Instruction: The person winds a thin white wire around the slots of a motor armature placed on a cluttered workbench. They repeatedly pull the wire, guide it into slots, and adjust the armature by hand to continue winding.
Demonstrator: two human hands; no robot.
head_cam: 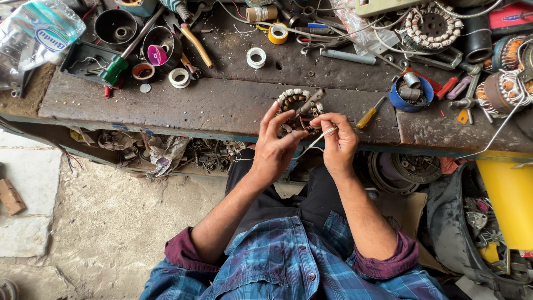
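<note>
— What step was in hand?

— Judging by the grip, wiring work on the round motor stator [297, 111], which sat at the front edge of the workbench [222, 105], just past the person's knees. The left hand [273, 149] had its fingers spread and curled around the stator's near side, steadying it. The right hand [338, 141] was pinched narrow on a thin pale wire [313, 141] that trailed down between the two hands.

— And what did the next move call for?

— Probably a steady pinch and a fine feed of that wire into the windings, with the left hand keeping the stator from turning.

— Counts?

— One stator in hand; another wound one [430, 25] at the back right edge. Three white tape rolls [256, 57] that I could count, one yellow roll [278, 33], a yellow-handled screwdriver [369, 115] just right of the hands, a green-handled one [119, 64] toward the left, and a crumpled plastic bottle [39, 33] at the back left corner.
</note>
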